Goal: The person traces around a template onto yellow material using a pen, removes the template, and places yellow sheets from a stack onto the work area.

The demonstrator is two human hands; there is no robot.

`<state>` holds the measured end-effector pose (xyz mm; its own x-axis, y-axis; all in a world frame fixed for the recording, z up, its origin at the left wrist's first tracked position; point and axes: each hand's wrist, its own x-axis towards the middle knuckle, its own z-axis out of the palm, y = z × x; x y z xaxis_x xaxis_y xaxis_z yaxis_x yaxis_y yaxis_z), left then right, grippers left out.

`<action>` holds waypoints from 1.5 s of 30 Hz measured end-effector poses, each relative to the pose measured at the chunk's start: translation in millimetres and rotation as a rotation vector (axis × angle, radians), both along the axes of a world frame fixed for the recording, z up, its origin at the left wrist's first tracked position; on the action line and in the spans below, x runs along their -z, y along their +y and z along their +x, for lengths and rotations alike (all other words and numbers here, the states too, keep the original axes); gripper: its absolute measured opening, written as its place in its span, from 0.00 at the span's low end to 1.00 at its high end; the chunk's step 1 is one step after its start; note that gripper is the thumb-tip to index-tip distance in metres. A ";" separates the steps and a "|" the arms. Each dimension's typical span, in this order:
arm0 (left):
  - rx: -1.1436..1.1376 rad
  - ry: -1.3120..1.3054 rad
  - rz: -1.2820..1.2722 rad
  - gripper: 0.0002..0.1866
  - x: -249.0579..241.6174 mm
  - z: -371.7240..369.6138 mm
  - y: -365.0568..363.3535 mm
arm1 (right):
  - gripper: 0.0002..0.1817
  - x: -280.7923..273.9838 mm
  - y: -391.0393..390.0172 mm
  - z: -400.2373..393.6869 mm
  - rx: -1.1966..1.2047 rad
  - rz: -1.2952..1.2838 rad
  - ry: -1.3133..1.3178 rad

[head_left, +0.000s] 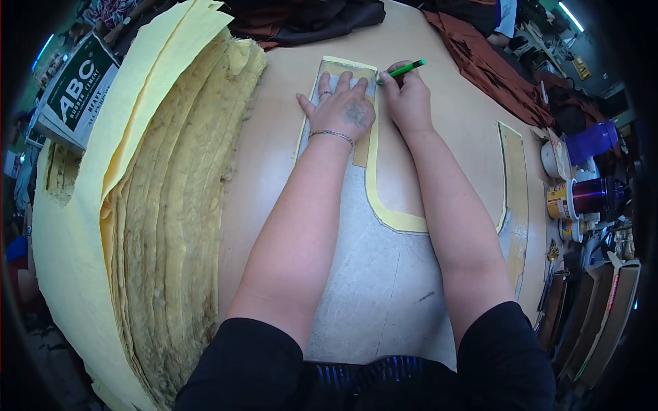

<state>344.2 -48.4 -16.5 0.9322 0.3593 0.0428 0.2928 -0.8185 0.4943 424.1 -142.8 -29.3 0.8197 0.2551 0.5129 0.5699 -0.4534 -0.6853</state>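
Observation:
My left hand (343,106) lies flat with its fingers spread on the upper arm of a large grey pattern piece (363,274). A yellow border (394,218) runs along the pattern's curved inner edge, and tan strips (360,152) show on its surface near that hand. Pinched in my right hand (409,99) is a green pen (411,67) with a dark end. Its tip is right at the pattern's edge, just right of my left fingertips. The pattern's other arm (514,185) shows past my right forearm, which hides part of the curve.
A thick stack of fuzzy yellow sheets (171,171) stands along the left side, with an ABC rubber cement can (79,89) beyond it. Brown cloth (480,61) lies along the far right edge. A purple tumbler (598,195) and tubs (561,198) stand at the right.

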 end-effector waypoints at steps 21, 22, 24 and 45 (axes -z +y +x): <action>-0.066 0.033 -0.003 0.25 2.5 8.7 6.9 | 0.05 -28.4 -210.0 -158.4 -0.099 0.094 0.496; -0.065 0.033 0.000 0.25 1.9 8.9 6.5 | 0.05 -28.0 -228.5 -154.6 -0.070 0.116 0.514; -0.072 0.033 0.007 0.25 0.8 8.4 5.6 | 0.06 -30.0 -262.7 -142.2 -0.021 0.115 0.566; -0.091 0.060 0.034 0.24 -0.3 10.6 3.0 | 0.09 -26.7 -232.1 92.2 0.184 0.094 0.314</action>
<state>354.8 -45.4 -16.2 0.8972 0.4417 0.0014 0.3947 -0.8031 0.4463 516.3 -374.9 -2.6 0.9686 0.0528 0.2431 0.2400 -0.4557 -0.8572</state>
